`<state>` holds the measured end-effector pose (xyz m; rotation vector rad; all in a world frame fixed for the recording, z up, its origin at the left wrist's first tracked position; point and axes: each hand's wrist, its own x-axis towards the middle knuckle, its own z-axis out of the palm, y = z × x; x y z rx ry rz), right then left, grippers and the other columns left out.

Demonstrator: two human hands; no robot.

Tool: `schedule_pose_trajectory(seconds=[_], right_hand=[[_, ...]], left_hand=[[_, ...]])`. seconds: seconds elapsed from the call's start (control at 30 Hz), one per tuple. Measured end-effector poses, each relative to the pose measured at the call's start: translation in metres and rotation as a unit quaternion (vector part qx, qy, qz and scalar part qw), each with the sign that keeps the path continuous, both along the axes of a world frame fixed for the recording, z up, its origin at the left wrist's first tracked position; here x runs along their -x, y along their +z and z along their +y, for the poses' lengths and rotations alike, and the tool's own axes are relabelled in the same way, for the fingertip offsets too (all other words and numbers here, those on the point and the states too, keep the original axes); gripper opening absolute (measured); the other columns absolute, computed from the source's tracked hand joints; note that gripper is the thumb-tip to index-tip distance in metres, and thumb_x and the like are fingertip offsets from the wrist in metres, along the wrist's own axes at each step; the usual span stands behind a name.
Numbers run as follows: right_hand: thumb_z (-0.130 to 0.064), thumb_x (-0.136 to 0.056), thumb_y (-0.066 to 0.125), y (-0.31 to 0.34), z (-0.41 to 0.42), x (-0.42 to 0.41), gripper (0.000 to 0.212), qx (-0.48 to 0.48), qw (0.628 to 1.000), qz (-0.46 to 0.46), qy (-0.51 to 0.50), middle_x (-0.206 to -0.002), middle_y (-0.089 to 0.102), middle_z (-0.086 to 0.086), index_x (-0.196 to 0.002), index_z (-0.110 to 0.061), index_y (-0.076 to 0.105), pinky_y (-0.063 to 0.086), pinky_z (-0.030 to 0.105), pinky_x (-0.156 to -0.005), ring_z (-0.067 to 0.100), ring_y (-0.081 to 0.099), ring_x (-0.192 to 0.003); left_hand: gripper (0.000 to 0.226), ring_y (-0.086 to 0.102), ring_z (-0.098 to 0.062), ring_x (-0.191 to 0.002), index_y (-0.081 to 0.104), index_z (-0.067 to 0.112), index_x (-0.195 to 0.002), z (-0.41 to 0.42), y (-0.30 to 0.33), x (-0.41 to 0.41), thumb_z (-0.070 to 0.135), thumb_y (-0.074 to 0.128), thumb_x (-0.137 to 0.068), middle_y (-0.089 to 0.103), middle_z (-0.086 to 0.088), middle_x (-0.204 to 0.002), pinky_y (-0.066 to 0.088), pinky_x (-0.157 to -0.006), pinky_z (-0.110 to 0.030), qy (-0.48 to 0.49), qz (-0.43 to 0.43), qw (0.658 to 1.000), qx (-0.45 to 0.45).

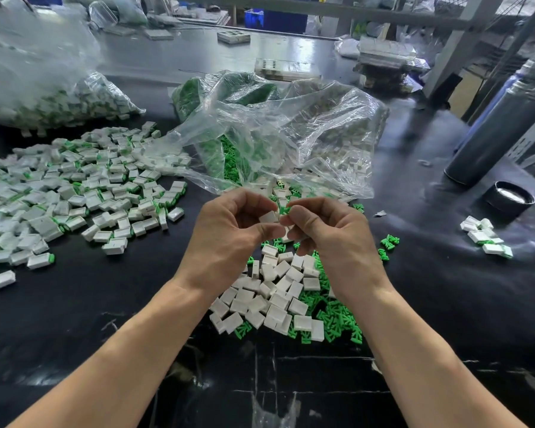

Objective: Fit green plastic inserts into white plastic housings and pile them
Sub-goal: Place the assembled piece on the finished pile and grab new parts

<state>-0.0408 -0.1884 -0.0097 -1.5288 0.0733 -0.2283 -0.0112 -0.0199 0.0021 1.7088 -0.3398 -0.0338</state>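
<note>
My left hand (229,233) pinches a white housing (268,217) between thumb and fingers above the table's middle. My right hand (325,233) pinches a green insert (284,209), whose tip meets the housing's end. Below both hands lies a heap of loose white housings (275,298) mixed with green inserts (337,319). A broad pile of assembled pieces (74,193), white with green ends, covers the table's left side.
An open clear bag (291,134) with green inserts and white housings lies behind my hands. Another full bag (44,97) sits at back left. A dark cylinder (494,131) and a black cap (508,197) stand right, near a small cluster of pieces (485,236).
</note>
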Motion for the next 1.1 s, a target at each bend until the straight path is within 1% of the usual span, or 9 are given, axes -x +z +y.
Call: schedule_pose_trajectory(seconds=[0.2,0.3,0.33,0.47,0.6,0.73,0.83,0.97,1.1], right_hand=[[-0.013,-0.097,0.07,0.0017,0.0035,0.0013,0.005,0.022,1.0,0.013,0.003,-0.082,0.078,0.004,-0.096,-0.015,0.075,0.054,0.024,-0.057,0.015,0.071,-0.072],[-0.011,-0.098,0.069,0.0012,0.0047,0.0023,0.007,0.032,0.999,0.015,0.015,-0.076,0.075,0.002,-0.095,-0.012,0.075,0.054,0.024,-0.055,0.013,0.068,-0.069],[-0.011,-0.098,0.069,0.0005,0.0048,0.0025,0.007,0.036,0.999,0.016,0.018,-0.075,0.075,0.001,-0.095,-0.012,0.075,0.054,0.024,-0.054,0.012,0.067,-0.068],[-0.013,-0.099,0.068,-0.0002,0.0016,0.0016,0.008,0.053,0.998,0.021,0.013,-0.076,0.075,-0.002,-0.097,-0.015,0.075,0.052,0.022,-0.055,0.01,0.068,-0.069],[-0.015,-0.1,0.066,-0.0002,-0.0023,0.0011,0.009,0.075,0.997,0.011,0.015,-0.084,0.077,-0.001,-0.098,-0.019,0.073,0.051,0.02,-0.058,0.011,0.069,-0.072],[-0.017,-0.1,0.067,-0.0012,-0.0005,0.0016,0.01,0.118,0.993,-0.014,0.016,-0.086,0.076,-0.002,-0.097,-0.024,0.073,0.052,0.024,-0.061,0.011,0.067,-0.074],[-0.013,-0.099,0.068,-0.0006,0.0024,0.002,0.01,0.092,0.995,-0.018,0.02,-0.086,0.076,0.002,-0.096,-0.021,0.074,0.053,0.025,-0.059,0.013,0.067,-0.073],[-0.008,-0.098,0.068,-0.0013,0.0057,0.0013,0.009,0.032,0.999,-0.003,0.013,-0.081,0.076,0.002,-0.096,-0.014,0.075,0.054,0.026,-0.056,0.015,0.066,-0.07],[-0.012,-0.098,0.069,-0.0035,0.0052,0.0006,0.007,0.011,1.0,0.003,-0.007,-0.079,0.075,0.006,-0.096,-0.009,0.075,0.056,0.03,-0.055,0.02,0.065,-0.067]], left_hand=[[0.026,0.067,-0.014,-0.071,0.068,0.015,-0.096,-0.001,-0.0009,0.002,0.004,0.084,-0.079,0.072,-0.006,-0.084,0.056,-0.067,-0.022,-0.003,-0.029,1.0,-0.009],[0.024,0.069,-0.028,-0.072,0.067,0.014,-0.095,-0.0017,-0.0018,0.003,0.004,0.083,-0.081,0.072,-0.005,-0.081,0.058,-0.067,-0.033,-0.005,-0.041,0.999,-0.012],[0.023,0.07,-0.029,-0.073,0.067,0.013,-0.095,-0.002,-0.0019,0.003,0.003,0.083,-0.081,0.072,-0.005,-0.082,0.059,-0.067,-0.034,-0.008,-0.043,0.999,-0.009],[0.025,0.073,-0.017,-0.08,0.072,0.008,-0.1,-0.0016,-0.001,0.0012,0.001,0.082,-0.078,0.076,-0.007,-0.09,0.058,-0.071,-0.023,-0.029,-0.005,0.998,0.048],[0.021,0.072,-0.018,-0.079,0.075,0.013,-0.1,-0.0015,-0.0041,-0.0009,0.001,0.078,-0.083,0.077,-0.006,-0.091,0.062,-0.07,-0.034,-0.025,0.027,0.996,0.077],[0.014,0.071,-0.014,-0.07,0.076,0.014,-0.098,0.0003,-0.0055,-0.0009,0.009,0.079,-0.085,0.078,-0.004,-0.083,0.062,-0.066,-0.027,-0.013,0.054,0.994,0.091],[0.009,0.066,-0.014,-0.064,0.077,0.013,-0.093,0.0016,-0.0068,-0.0026,0.013,0.08,-0.084,0.075,-0.003,-0.076,0.059,-0.06,-0.025,-0.003,0.065,0.995,0.081],[0.012,0.064,-0.015,-0.061,0.079,0.014,-0.092,0.0023,-0.0075,-0.0024,0.018,0.082,-0.08,0.074,-0.004,-0.072,0.055,-0.056,-0.024,0.0,0.084,0.992,0.097],[0.011,0.067,-0.015,-0.066,0.081,0.016,-0.094,0.0016,-0.0075,-0.0019,0.012,0.08,-0.084,0.076,-0.007,-0.077,0.061,-0.065,-0.029,-0.01,0.073,0.992,0.104]])
